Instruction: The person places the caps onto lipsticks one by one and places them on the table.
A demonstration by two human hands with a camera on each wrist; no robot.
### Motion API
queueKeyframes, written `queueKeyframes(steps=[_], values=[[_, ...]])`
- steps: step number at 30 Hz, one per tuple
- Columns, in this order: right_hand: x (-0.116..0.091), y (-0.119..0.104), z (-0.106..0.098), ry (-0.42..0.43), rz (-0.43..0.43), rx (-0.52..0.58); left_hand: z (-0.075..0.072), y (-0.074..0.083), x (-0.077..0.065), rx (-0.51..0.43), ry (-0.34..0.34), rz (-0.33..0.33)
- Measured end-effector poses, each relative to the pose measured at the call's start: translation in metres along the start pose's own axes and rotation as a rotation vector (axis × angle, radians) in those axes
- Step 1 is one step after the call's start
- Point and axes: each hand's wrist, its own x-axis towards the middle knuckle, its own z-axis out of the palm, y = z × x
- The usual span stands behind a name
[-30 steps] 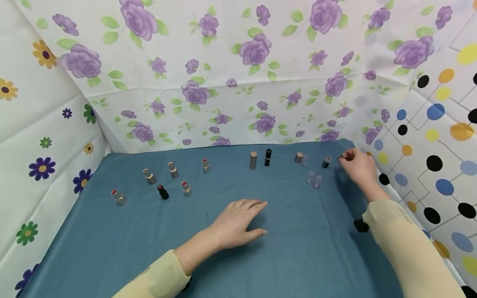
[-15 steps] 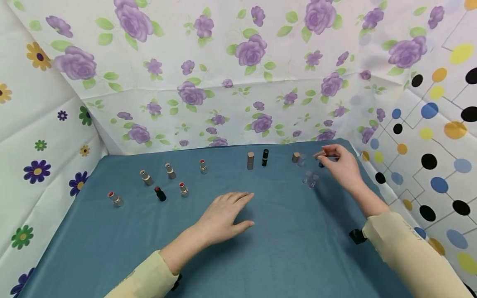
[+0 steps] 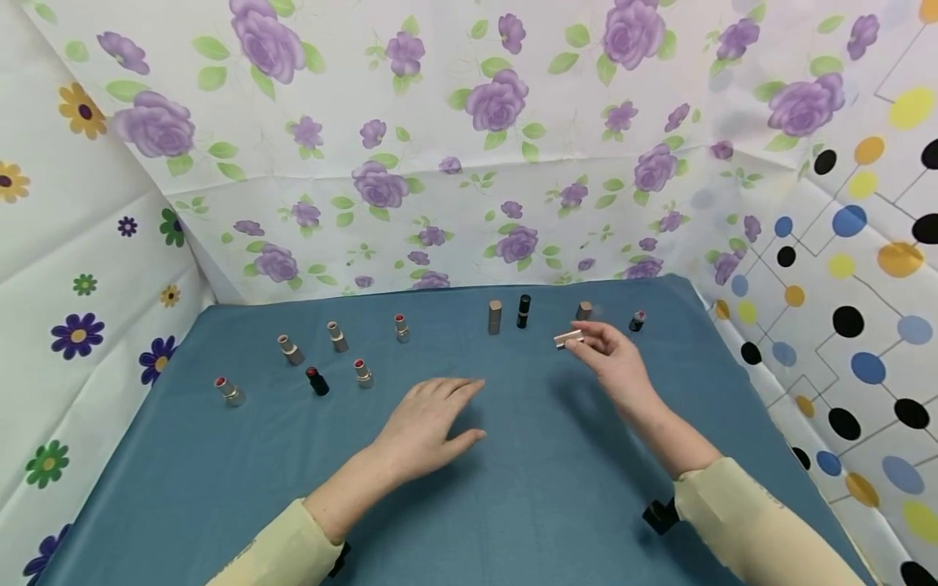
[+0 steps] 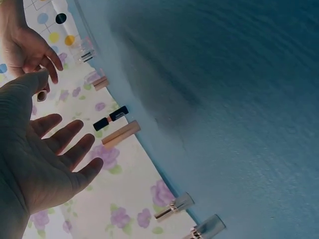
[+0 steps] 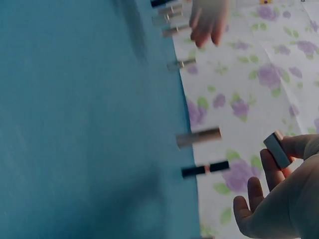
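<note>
My right hand (image 3: 611,358) pinches a small rose-gold lipstick cap (image 3: 569,338) between thumb and fingers, held above the cloth. The cap (image 5: 278,150) looks greyish and lies across the fingertips in the right wrist view; its hollow end shows in the left wrist view. Left of it, a tall rose-gold lipstick tube (image 3: 494,317) and a black lipstick tube (image 3: 523,311) stand upright. My left hand (image 3: 425,427) hovers over the cloth with its fingers spread and holds nothing. In the left wrist view, the left palm (image 4: 50,164) shows bare.
Several uncapped lipsticks stand at the left, among them a black one (image 3: 317,381) and a red-tipped one (image 3: 363,373). Behind the right hand are a short brown piece (image 3: 584,310) and a small dark lipstick (image 3: 637,321). Floral sheeting (image 3: 440,268) borders the blue cloth (image 3: 528,505).
My right hand has carried the cap leftward from the far right, past the small dark lipstick, and nearer the middle. The left hand has drifted slightly left.
</note>
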Motion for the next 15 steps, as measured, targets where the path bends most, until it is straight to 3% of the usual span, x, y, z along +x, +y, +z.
queueKeyframes(steps=[8,15], values=[[-0.011,0.028,0.029,-0.035,0.078,0.086,-0.009,-0.008,-0.01,-0.09,0.06,-0.068],[-0.011,0.035,0.031,-0.035,0.086,0.096,-0.05,-0.044,-0.027,-0.113,0.215,-0.146]])
